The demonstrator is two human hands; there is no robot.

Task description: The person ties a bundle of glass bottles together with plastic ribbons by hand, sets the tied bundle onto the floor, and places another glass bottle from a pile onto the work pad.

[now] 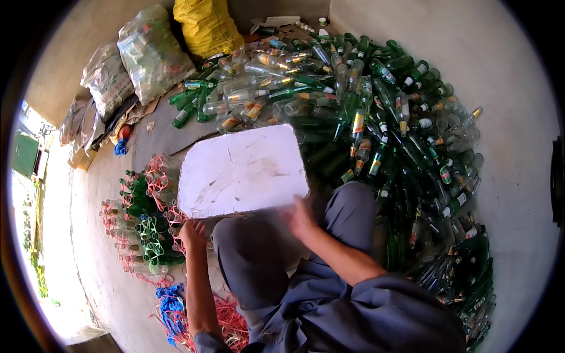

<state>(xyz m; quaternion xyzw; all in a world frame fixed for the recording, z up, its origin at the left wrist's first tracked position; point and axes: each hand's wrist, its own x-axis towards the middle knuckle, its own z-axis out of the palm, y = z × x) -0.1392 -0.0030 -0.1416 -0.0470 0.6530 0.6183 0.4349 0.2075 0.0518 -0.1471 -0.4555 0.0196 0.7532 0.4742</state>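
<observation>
A white board (242, 170) with rounded corners, scuffs and fine crack lines lies in front of my knees. My left hand (193, 234) is closed at its lower left corner, fingertips against the edge. At the lower right edge, my right hand (299, 217) grips the board; motion blurs it a little, and its fingers are partly hidden under the board. What supports the board from below is hidden. Left of it stand bundles of green and clear bottles (154, 238), tied with pink string (158, 176).
A large heap of loose glass bottles (406, 141) fills the right side up to the wall (512, 147). Full plastic sacks (150, 56) and a yellow sack (207, 26) stand at the back left. Pink string (231, 317) and blue cloth (172, 309) lie by my left forearm.
</observation>
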